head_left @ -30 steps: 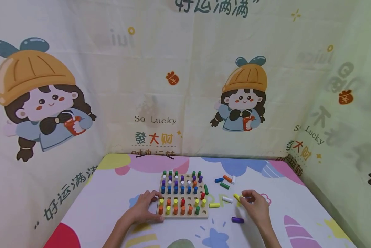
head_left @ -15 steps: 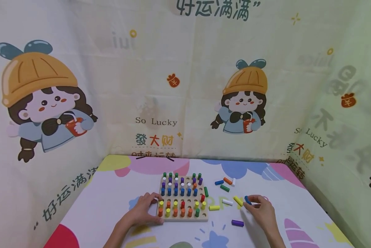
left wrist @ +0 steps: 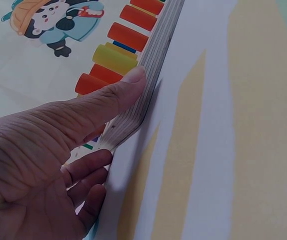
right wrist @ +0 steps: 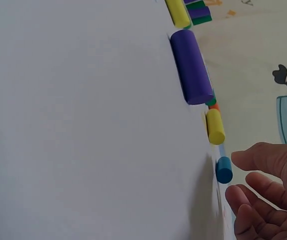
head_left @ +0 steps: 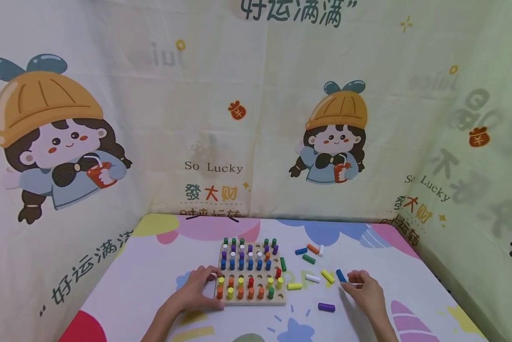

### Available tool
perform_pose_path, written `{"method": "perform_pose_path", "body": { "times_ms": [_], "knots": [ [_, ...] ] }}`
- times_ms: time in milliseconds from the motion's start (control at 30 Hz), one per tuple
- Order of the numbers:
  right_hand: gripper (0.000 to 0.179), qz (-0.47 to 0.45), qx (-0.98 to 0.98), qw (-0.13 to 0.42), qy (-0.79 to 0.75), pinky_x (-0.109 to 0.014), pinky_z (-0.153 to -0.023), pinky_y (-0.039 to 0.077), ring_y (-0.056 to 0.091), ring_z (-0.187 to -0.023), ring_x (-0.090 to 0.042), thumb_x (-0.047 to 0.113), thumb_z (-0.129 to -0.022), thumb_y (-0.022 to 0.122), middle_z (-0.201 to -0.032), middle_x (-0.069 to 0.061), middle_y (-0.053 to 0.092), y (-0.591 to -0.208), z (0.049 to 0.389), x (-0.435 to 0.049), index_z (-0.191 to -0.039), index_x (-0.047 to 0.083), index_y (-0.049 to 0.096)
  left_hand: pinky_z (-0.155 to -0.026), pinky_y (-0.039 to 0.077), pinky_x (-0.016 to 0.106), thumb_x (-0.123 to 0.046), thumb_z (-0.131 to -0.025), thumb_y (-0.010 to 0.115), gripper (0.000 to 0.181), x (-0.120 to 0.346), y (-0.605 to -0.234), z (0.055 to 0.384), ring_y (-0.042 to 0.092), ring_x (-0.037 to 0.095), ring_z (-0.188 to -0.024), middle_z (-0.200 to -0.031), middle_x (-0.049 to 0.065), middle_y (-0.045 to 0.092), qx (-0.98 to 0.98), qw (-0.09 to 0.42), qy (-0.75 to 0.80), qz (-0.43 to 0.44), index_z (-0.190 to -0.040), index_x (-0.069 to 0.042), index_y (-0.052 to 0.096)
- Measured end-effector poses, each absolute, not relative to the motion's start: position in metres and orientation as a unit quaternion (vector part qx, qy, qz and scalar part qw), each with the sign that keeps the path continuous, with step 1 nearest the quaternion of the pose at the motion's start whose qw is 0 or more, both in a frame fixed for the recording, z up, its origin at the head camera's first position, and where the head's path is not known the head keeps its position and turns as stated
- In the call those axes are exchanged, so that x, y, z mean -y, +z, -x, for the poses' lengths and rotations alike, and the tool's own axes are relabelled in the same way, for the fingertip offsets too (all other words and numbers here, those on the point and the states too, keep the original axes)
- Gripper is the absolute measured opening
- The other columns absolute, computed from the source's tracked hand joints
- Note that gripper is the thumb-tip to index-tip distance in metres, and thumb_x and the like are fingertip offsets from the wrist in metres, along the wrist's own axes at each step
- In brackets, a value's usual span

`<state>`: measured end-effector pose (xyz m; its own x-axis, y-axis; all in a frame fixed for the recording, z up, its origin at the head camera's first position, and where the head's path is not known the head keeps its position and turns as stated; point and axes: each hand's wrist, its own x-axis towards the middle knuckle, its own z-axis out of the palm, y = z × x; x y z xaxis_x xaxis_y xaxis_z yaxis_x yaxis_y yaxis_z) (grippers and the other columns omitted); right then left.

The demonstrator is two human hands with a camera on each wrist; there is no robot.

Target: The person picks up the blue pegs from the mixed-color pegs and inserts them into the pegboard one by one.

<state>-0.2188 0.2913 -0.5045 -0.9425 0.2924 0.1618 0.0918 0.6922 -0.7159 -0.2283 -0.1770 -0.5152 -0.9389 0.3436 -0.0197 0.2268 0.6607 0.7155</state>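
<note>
In the head view my left hand holds the near left corner of a wooden pegboard. Its thumb presses the board's front edge, and the other fingers curl along the left side. Coloured pegs stand upright in rows in the board, with some holes bare. To the right, my right hand hovers over the table beside a blue peg lying on its side. Thumb and fingers are parted near this blue peg in the right wrist view, with nothing held between them.
Loose pegs lie between board and right hand: yellow, another yellow, white and purple. Farther back are green, orange and blue ones. A green peg touches or nearly touches the board's right side.
My right hand has shifted rightward from the yellow peg. The blue peg, at its fingertips half a second ago, now lies on the table, let go. My left hand stays on the board.
</note>
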Motion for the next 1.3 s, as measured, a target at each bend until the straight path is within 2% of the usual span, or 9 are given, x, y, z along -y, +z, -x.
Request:
{"method": "perform_pose_path", "body": {
  "times_ms": [433,1000,1300],
  "knots": [
    [0.031,0.114,0.923,0.114,0.349,-0.031,-0.067,0.048,0.063,-0.074,-0.019,0.009,-0.078,0.084,-0.082,-0.008,0.069,-0.513,0.226,-0.296,-0.099,-0.008,0.068,-0.097,0.04,0.062,-0.041,-0.073,0.093,0.064,0.177,-0.52,0.227,0.046,0.031,-0.114,-0.117,0.007,0.054,-0.904,0.085,0.386,-0.165,-0.122,-0.022,0.057],
    [0.026,0.101,0.929,0.118,0.337,-0.031,-0.068,0.048,0.063,-0.074,-0.019,0.006,-0.078,0.081,-0.082,-0.007,0.069,-0.516,0.233,-0.297,-0.096,-0.007,0.069,-0.098,0.04,0.064,-0.038,-0.072,0.094,0.064,0.175,-0.517,0.227,0.045,0.032,-0.114,-0.118,0.007,0.054,-0.904,0.099,0.392,-0.139,-0.121,-0.023,0.057],
    [0.026,0.103,0.928,0.126,0.336,-0.032,-0.068,0.048,0.064,-0.074,-0.019,0.007,-0.077,0.078,-0.082,-0.007,0.07,-0.512,0.232,-0.296,-0.098,-0.007,0.069,-0.097,0.04,0.065,-0.039,-0.073,0.093,0.064,0.177,-0.516,0.228,0.045,0.033,-0.114,-0.118,0.008,0.054,-0.905,0.088,0.388,-0.152,-0.121,-0.023,0.056]
  ]
}}
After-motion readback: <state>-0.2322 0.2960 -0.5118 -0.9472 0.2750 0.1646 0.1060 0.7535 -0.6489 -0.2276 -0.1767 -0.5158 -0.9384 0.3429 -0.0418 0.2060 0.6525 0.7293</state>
